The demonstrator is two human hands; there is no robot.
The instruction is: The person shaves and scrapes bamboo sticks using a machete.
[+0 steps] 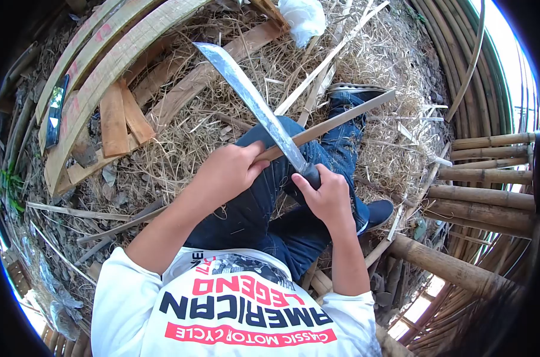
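Note:
My right hand [327, 195] is wrapped round the dark handle of a machete [240, 86], whose long, worn blade points up and to the left. Between the fingers and thumb of my left hand [237, 166] is the near end of a flat bamboo strip [341, 122]. The strip slants up to the right, past my jeans [222, 223] and toward one shoe. Near the handle, the blade crosses over the strip, just right of my left fingers. Both hands are above my bent legs.
Shavings [389, 143] cover the ground. Curved wooden pieces [112, 65] stand at upper left, with a phone [57, 113] on them. Wood offcuts [115, 122] lie nearby. A white plastic bag [302, 21] is at the top; bamboo poles [484, 202] are on the right.

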